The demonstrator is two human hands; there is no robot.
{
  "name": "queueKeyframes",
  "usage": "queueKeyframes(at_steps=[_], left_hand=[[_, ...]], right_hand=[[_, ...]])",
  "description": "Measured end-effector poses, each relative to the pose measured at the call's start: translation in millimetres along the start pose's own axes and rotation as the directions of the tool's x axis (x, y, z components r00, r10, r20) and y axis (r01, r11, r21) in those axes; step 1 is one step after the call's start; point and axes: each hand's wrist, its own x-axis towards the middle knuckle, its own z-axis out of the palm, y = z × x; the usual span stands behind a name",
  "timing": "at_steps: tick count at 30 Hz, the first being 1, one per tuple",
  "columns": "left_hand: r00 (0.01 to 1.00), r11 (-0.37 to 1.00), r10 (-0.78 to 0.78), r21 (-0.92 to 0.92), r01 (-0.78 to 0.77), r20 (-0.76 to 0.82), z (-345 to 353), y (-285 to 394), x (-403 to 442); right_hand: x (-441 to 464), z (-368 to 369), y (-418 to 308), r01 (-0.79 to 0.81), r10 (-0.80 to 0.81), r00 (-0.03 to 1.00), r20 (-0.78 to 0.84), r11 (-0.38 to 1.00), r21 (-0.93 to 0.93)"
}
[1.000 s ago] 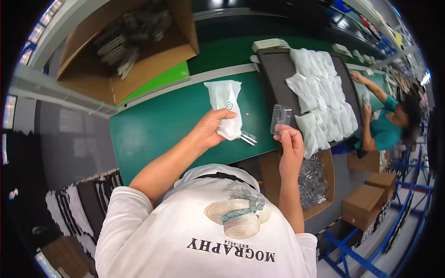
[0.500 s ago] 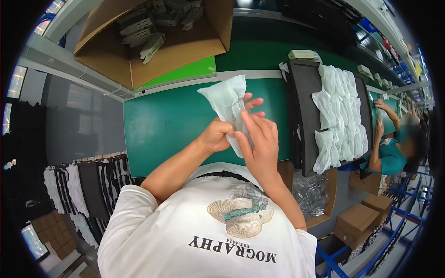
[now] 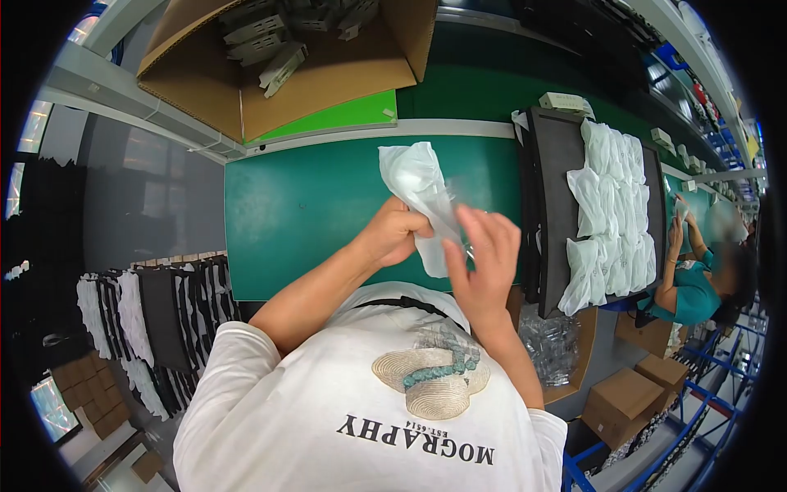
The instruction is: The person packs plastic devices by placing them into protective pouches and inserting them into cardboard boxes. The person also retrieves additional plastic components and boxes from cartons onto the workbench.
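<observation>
My left hand point(image 3: 399, 233) is closed around the middle of a white translucent plastic bag point(image 3: 414, 170), thumb across its front. The bag hangs over the green worktop, bulging at its far end and flat toward my body. What is inside cannot be made out. Just to the right, my right hand point(image 3: 489, 258) has its thumb and fingers apart beside the bag, the fingers blurred by motion. A bit of clear, shiny film shows near its thumb and along the bag's right edge.
A cardboard box point(image 3: 344, 98) of pale metal-looking parts stands at the far left. On the right, a dark tray point(image 3: 548, 164) carries rows of white bagged items point(image 3: 607, 205). Below is a carton of clear plastic point(image 3: 553, 348). A co-worker point(image 3: 689, 287) sits farther right.
My right hand has moved right, away from the bag, its fingers now spread and blurred. The bag stands more upright, still in my left hand. The view has shifted slightly.
</observation>
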Motion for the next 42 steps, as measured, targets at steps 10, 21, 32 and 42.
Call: queueKeyframes(at_steps=[10, 21, 32, 42], left_hand=[[0.964, 0.983, 0.117, -0.167, -0.078, 0.237, 14.4, 3.1, 2.0], [0.997, 0.978, -0.001, -0.208, 0.018, 0.084, 16.4, -7.2, 9.0], [0.992, 0.752, 0.116, 0.656, -0.057, -0.047, -48.3, 25.8, 28.1], [0.923, -0.673, 0.382, 0.672, 0.307, -0.039, -277.1, 283.9, 109.4]], right_hand=[[2.7, 4.6, 4.4, -0.027, 0.026, 0.999, -0.027, 0.999, -0.039], [-5.6, 4.6, 13.4, -0.124, 0.113, 0.991, 0.064, 0.972, 0.2], [8.4, 83.6, 48.1, -0.679, 0.566, 0.655, 0.5, 0.152, 0.718], [40.3, 89.2, 111.8, -0.661, 0.741, 0.431, 0.515, -0.129, 0.739]])
